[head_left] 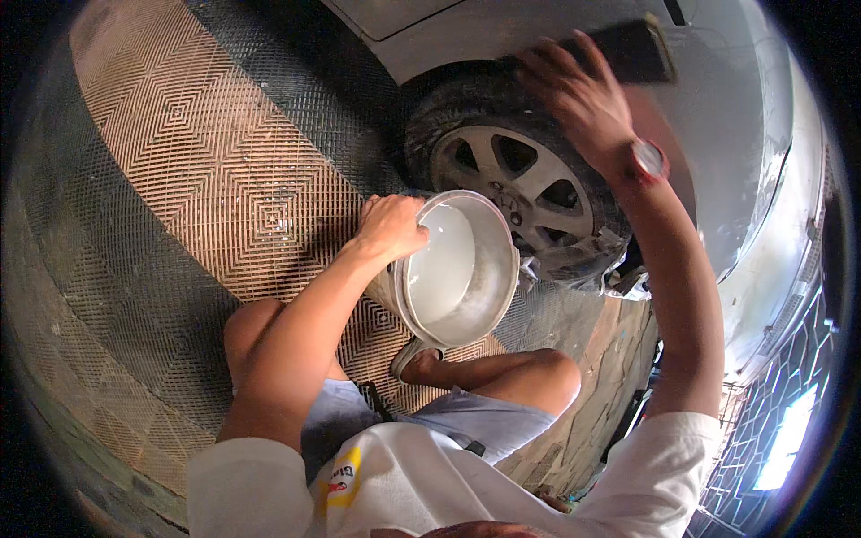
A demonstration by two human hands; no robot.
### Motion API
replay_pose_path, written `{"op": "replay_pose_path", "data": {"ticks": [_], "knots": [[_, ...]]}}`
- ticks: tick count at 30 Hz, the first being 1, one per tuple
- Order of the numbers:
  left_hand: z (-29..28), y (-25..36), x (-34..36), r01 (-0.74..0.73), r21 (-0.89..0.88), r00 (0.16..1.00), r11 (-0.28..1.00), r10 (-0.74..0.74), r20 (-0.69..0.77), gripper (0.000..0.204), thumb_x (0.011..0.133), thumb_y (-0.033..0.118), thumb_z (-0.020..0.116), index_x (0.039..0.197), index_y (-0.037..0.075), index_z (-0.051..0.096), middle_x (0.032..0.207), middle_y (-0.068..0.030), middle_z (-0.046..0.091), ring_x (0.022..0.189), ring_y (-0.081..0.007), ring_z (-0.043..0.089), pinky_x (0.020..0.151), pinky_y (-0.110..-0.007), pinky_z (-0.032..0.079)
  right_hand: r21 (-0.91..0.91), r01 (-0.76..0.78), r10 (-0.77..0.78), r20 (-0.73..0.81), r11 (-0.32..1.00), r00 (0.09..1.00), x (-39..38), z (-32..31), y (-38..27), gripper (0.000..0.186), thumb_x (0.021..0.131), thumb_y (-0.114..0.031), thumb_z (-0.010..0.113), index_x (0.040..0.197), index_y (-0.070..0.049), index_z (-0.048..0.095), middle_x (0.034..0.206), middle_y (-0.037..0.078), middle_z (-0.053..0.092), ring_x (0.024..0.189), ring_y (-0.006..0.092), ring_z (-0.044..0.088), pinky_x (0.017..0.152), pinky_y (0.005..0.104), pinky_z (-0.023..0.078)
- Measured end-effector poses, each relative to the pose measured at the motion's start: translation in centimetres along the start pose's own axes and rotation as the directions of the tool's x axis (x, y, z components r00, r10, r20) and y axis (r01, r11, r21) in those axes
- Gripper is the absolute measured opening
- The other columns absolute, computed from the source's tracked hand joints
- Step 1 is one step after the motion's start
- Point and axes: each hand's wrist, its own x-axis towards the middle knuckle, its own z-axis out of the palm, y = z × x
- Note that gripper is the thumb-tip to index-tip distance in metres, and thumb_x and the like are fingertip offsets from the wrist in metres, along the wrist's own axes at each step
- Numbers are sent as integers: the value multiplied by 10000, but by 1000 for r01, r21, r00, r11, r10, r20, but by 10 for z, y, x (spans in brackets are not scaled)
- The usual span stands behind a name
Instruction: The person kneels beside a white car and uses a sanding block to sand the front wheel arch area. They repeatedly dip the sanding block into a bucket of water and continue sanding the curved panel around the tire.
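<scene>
My left hand [393,226] is closed on the rim of a pale, worn bucket [499,269]. The bucket tilts to the right, with cloudy whitish water [441,264] inside. Up by the wheel arch, my right hand [574,94] is on a dark rectangular sanding block [628,52] with a light edge, against the grey car body panel [717,117]. Its fingers are slightly blurred and reach over the block's left end. A red-banded watch [649,160] is on that wrist.
The car wheel [511,179] has a silver spoked rim, with crumpled clear plastic [574,264] around the tyre's lower side. Tan and dark grated mats [224,152] cover the floor at left; stone paving [583,359] lies at right. Wire mesh [762,448] stands far right. My bent legs are below the bucket.
</scene>
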Motion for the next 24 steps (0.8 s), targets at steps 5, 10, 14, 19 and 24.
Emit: {"op": "replay_pose_path", "data": {"ticks": [5, 10, 14, 19, 24], "knots": [[-10, -5, -10, 41, -10, 999, 999, -41, -10, 359, 814, 252, 715, 1131, 107, 801, 1063, -214, 794, 1070, -408, 750, 1043, -535, 493, -4, -35, 35, 71, 999, 997, -5, -19, -3, 490, 966, -185, 559, 1442, -194, 676, 1606, 40, 571, 1534, 237, 459, 1355, 552, 183], [3, -5, -1, 13, 121, 1000, 993, -16, 22, 463, 835, 267, 730, 1287, 182, 776, 1110, -209, 792, 1074, -432, 745, 1044, -539, 544, -39, -116, 119, 100, 993, 988, -21, -24, -5, 517, 973, -170, 552, 1477, -217, 653, 1630, 21, 550, 1558, 231, 433, 1362, 543, 160], [-7, 6, -5, 22, 16, 999, 1000, -22, 38, 463, 841, 258, 727, 1292, 165, 771, 1102, -235, 784, 1078, -433, 742, 1042, -540, 546, -15, -98, 98, 44, 995, 994, 27, -15, -29, 487, 925, -140, 618, 1402, -178, 702, 1540, 42, 616, 1477, 222, 499, 1358, 543, 166], [-12, -4, -9, 22, 86, 1000, 996, -24, 20, 478, 833, 244, 722, 1295, 129, 765, 1087, -253, 780, 1061, -445, 743, 1027, -537, 558, 115, -211, 182, 221, 971, 958, -26, -64, -114, 442, 907, -244, 654, 1328, -152, 756, 1440, 124, 670, 1423, 336, 515, 1285, 764, 89], [-9, 7, -4, -23, 37, 999, 999, 22, 25, 487, 831, 242, 724, 1278, 51, 755, 1095, -287, 768, 1055, -459, 742, 1013, -548, 562, 373, -361, -83, 785, 855, 614, -82, -29, -249, 439, 1017, -246, 614, 1445, -174, 680, 1468, 140, 630, 1407, 350, 514, 1084, 591, 435]]}}
